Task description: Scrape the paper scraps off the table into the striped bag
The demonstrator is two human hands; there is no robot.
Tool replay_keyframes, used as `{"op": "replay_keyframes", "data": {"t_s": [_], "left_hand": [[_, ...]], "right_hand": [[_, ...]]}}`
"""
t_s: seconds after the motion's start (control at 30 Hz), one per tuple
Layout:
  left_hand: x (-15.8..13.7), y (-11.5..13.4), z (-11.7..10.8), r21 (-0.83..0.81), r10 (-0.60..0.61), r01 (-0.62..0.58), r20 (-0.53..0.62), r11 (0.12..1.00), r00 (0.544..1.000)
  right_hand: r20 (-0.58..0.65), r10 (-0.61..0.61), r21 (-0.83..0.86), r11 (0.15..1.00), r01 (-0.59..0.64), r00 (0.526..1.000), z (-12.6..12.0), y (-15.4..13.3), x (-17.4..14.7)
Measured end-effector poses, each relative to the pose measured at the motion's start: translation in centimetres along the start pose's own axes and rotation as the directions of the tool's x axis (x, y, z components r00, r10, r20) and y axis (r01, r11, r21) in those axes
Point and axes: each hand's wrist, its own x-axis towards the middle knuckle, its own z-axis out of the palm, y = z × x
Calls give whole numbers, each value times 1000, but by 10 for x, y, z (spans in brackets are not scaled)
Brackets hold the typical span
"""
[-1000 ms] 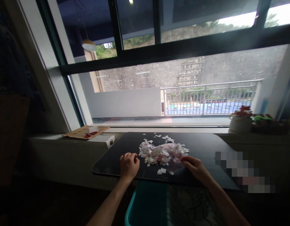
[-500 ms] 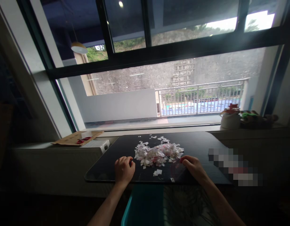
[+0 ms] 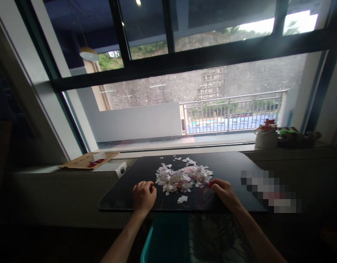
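A heap of small white paper scraps [image 3: 182,178], some tinged pink, lies on the black table [image 3: 223,164]. My left hand [image 3: 144,195] rests on the tabletop left of the heap, fingers curled in; whatever they hold, if anything, is hidden. To the right of the heap, my right hand [image 3: 224,191] pinches a thin see-through sheet with a pinkish curved edge [image 3: 203,196]; its exact kind is unclear. Two or so loose scraps [image 3: 182,199] lie between the hands, nearer the front edge. Below that edge is a teal container or seat [image 3: 169,237], only partly visible.
On the sill at left lie red-handled scissors [image 3: 97,163] on a brown paper sheet [image 3: 75,160], beside a white radiator [image 3: 110,167]. A white pot [image 3: 266,138] and green items [image 3: 287,133] stand on the right sill. A large window fills the background.
A small scrap at the front edge, by the see-through sheet, is no longer on the table. Both hands stay nearly in place; the view has shifted slightly.
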Motion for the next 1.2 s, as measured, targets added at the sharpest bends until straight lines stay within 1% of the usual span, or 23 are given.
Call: {"op": "replay_keyframes", "data": {"t_s": [0.2, 0.37, 0.5, 0.73, 0.9, 1.03, 1.2], "left_hand": [[0, 2, -1, -3, -7, 7, -2, 1000, 1000], [-1, 4, -2, 6, -15, 15, -5, 1000, 1000], [-1, 4, -2, 5, -21, 21, -2, 1000, 1000], [0, 5, -3, -3, -31, 31, 12, 1000, 999], [0, 7, -6, -5, -39, 39, 24, 999, 999], [0, 8, -8, -6, -48, 49, 31, 999, 998], [0, 8, -7, -8, -50, 50, 25, 999, 998]], "right_hand": [[29, -15, 1, 1000, 15, 999, -1, 1, 1], [90, -49, 9, 999, 48, 995, 10, -1, 5], [145, -56, -18, 998, 59, 988, 16, -1, 5], [96, -73, -53, 995, 79, 993, 9, -4, 0], [124, -87, -56, 994, 95, 988, 9, -9, -3], [98, -75, -65, 995, 82, 992, 8, -12, -4], [113, -87, -56, 994, 93, 990, 8, -11, -5]]}}
